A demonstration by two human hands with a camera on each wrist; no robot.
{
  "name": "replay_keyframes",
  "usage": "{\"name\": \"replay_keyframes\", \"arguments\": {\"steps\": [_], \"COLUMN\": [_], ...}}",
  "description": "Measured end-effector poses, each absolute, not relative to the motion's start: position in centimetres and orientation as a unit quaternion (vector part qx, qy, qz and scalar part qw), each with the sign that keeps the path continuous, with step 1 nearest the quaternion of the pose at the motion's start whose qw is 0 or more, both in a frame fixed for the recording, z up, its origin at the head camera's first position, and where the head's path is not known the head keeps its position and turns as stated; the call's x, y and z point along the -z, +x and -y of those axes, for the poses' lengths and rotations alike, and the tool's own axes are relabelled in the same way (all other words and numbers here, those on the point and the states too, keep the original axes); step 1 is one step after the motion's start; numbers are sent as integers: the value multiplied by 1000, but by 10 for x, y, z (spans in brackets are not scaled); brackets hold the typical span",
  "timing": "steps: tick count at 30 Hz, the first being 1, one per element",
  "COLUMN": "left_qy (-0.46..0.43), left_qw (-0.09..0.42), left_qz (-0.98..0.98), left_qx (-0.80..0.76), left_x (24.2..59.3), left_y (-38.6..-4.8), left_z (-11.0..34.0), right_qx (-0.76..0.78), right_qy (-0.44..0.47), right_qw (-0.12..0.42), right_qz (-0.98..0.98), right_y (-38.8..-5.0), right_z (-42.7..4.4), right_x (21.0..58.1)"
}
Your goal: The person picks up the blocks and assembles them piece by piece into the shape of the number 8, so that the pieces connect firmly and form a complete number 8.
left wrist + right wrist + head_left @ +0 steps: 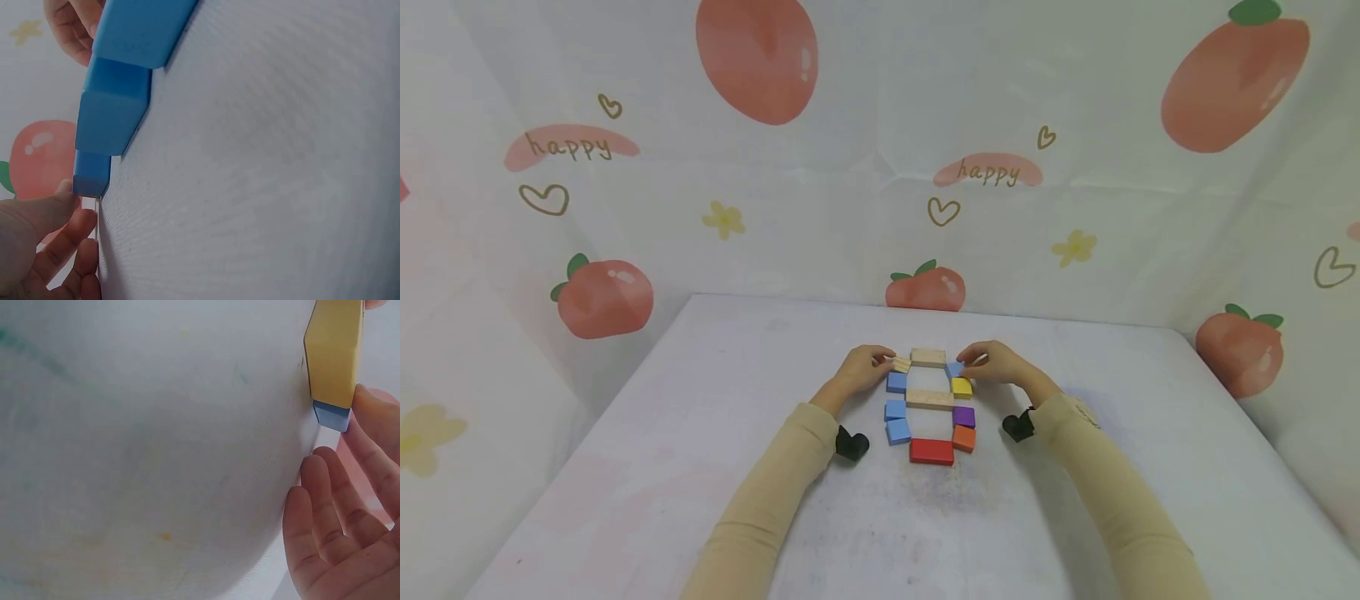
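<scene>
My left hand (867, 367) pinches the outer end of a small natural-wood block (902, 364) at the upper left of a figure-eight outline of blocks. That block is mostly hidden in the left wrist view, behind blue blocks (112, 119). Across the outline, my right hand (996, 363) holds a light blue block (954, 369) between thumb and finger. In the right wrist view this blue block (331, 415) shows just past a yellow block (335, 356), the other fingers spread beside it. A long wooden block (928, 357) lies between the two hands.
A second wooden block (930, 399) crosses the outline's middle. Blue blocks (897, 431) line the left side; yellow (961, 387), purple (964, 417) and orange (964, 438) blocks line the right. A red block (932, 452) closes the near end. The white table (662, 467) meets a printed cloth behind.
</scene>
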State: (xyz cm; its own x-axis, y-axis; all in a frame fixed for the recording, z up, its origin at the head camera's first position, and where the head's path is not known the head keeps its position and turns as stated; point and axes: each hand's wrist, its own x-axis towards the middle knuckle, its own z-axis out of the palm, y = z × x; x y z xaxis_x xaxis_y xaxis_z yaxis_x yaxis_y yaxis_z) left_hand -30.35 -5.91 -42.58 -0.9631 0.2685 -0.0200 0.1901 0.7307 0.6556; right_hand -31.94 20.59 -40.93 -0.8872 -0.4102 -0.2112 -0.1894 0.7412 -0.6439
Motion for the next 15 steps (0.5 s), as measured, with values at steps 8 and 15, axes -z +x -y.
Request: {"name": "replay_keyframes", "arguments": {"steps": [8, 15], "left_qy": [124, 124], "left_qw": [58, 65], "left_qz": [-925, -916], "left_qx": [-354, -377], "left_x": [428, 429], "left_y": [-305, -307], "left_z": [61, 67], "right_qx": [322, 316], "right_qy": [-144, -147], "right_qw": [176, 150], "right_qz": [-919, -925], "right_y": [-318, -312], "right_z": [-205, -207], "right_x": [408, 404]}}
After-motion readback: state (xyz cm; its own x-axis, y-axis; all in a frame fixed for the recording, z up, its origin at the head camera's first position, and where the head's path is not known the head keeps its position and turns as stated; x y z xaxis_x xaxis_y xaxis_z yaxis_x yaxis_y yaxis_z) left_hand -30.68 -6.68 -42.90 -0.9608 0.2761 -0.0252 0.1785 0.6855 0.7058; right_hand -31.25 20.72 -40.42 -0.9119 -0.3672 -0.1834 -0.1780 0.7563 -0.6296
